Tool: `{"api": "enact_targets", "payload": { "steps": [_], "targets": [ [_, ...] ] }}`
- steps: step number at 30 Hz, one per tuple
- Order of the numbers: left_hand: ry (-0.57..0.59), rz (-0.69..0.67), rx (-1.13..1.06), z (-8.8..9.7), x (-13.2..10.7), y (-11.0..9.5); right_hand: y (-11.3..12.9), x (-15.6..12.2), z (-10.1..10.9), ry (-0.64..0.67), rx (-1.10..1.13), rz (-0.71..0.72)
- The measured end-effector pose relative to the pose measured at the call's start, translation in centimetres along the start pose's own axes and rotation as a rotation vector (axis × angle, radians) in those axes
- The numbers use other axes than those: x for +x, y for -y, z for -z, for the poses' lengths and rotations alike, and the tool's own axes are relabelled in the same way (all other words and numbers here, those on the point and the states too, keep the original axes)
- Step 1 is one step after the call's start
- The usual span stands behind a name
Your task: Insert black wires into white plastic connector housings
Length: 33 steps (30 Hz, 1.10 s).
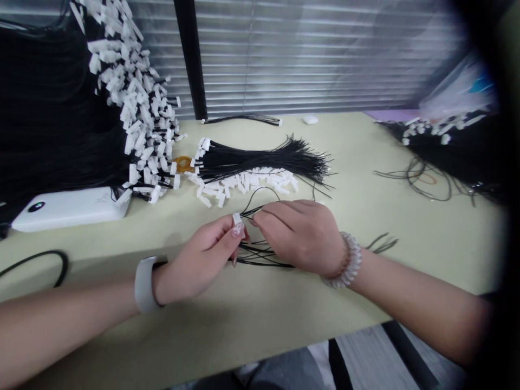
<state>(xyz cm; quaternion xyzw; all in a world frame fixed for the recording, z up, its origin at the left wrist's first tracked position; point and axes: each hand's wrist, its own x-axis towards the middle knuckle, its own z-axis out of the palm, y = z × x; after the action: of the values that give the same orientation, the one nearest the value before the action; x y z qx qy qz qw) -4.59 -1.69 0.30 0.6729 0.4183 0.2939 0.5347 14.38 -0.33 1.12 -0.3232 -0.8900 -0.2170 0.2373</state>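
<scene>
Between thumb and fingers, my left hand (209, 254) pinches a small white connector housing (238, 219) near the middle of the table. Thin black wires (252, 211) run from that housing toward my right hand (303, 235), whose fingers are closed on them close to the connector. The exact fingertip grip of the right hand is partly hidden behind its knuckles. Below both hands, more black wires (264, 264) lie on the table. Just behind them is a bundle of black wires (252, 157) with white connectors at its left end, beside loose white connector housings (244, 183).
A large heap of black wires with white connectors (138, 103) rises at the left, by a white power bank (73, 208). An orange tape roll (183, 164) lies near it. At the right is another wire pile (459, 146). Window blinds (325, 54) stand behind the table (195, 336).
</scene>
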Motion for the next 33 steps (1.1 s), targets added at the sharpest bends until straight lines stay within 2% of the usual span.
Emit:
{"api": "enact_targets", "payload": {
  "steps": [4, 8, 13, 28, 33],
  "targets": [
    [-0.032, 0.021, 0.004, 0.02, 0.09, 0.00, 0.00, 0.10, 0.16, 0.014, -0.023, 0.002],
    [-0.076, 0.061, -0.087, 0.07, 0.21, 0.11, -0.32, 0.00, 0.20, -0.012, -0.010, -0.015],
    [-0.028, 0.044, -0.048, 0.13, 0.16, 0.03, -0.58, -0.07, 0.06, -0.067, 0.024, -0.011],
    [0.024, 0.008, 0.033, 0.22, -0.04, 0.32, -0.46, -0.02, 0.27, -0.060, 0.059, 0.005],
    [0.038, 0.007, 0.022, 0.17, -0.14, 0.15, -0.44, -0.05, 0.27, -0.042, 0.039, 0.055]
  ]
}}
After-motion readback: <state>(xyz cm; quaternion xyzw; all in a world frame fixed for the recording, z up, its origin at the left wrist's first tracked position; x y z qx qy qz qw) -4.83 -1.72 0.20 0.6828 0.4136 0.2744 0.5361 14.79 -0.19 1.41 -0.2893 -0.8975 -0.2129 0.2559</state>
